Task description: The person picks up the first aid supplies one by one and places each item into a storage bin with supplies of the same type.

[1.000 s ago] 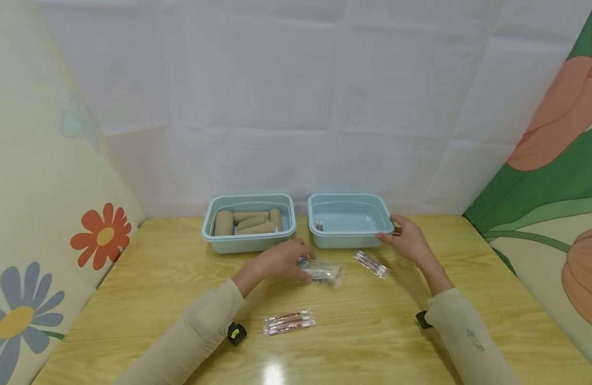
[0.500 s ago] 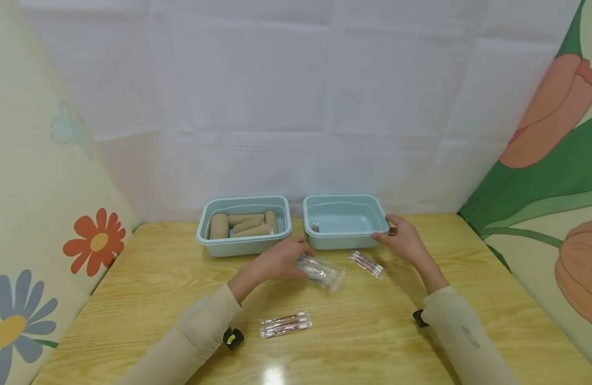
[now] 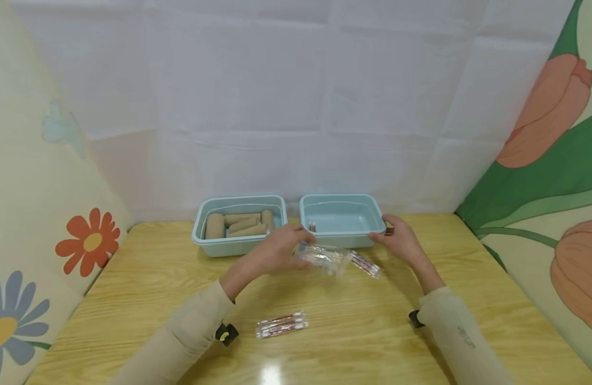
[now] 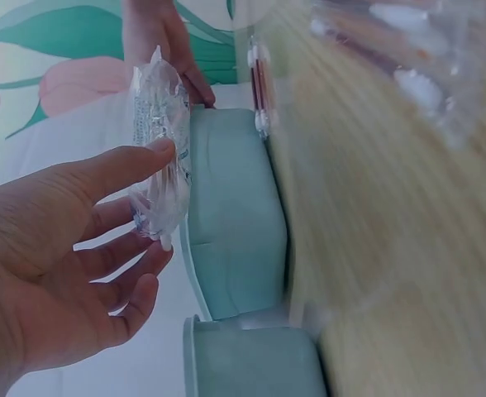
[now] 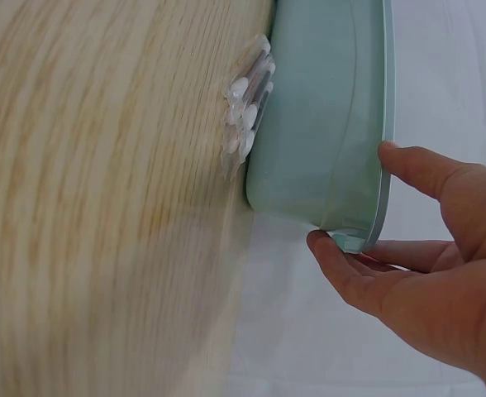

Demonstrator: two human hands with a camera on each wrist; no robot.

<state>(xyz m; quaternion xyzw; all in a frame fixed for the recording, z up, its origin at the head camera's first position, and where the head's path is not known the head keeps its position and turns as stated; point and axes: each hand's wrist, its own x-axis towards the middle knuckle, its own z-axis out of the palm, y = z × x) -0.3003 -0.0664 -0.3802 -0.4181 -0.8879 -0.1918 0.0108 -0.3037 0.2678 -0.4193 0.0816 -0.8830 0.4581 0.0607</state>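
My left hand (image 3: pixel 272 252) pinches a clear plastic packet of cotton swabs (image 3: pixel 323 258) in front of the right-hand light blue bin (image 3: pixel 341 241). In the left wrist view, the thumb lies across the crinkled packet (image 4: pixel 162 141) and the fingers are behind it. My right hand (image 3: pixel 402 240) grips that bin's right front corner; in the right wrist view the thumb is on the rim and fingers reach beneath it. Inside the bin, a few small swab ends (image 3: pixel 312 226) show at its left. A packet of dark-stemmed swabs (image 3: pixel 365 264) lies just in front of it.
Another light blue bin (image 3: pixel 231 248) stands to the left, holding several brown cardboard tubes (image 3: pixel 215 226). Nearer me on the wooden table (image 3: pixel 373 342) lies a second packet of reddish-stemmed swabs (image 3: pixel 281 325). A white cloth (image 3: pixel 238 107) hangs behind the bins.
My left hand has lifted the packet slightly off the table and brought it nearer the right-hand bin. My right hand keeps its grip on the bin's corner; the view has shifted a little.
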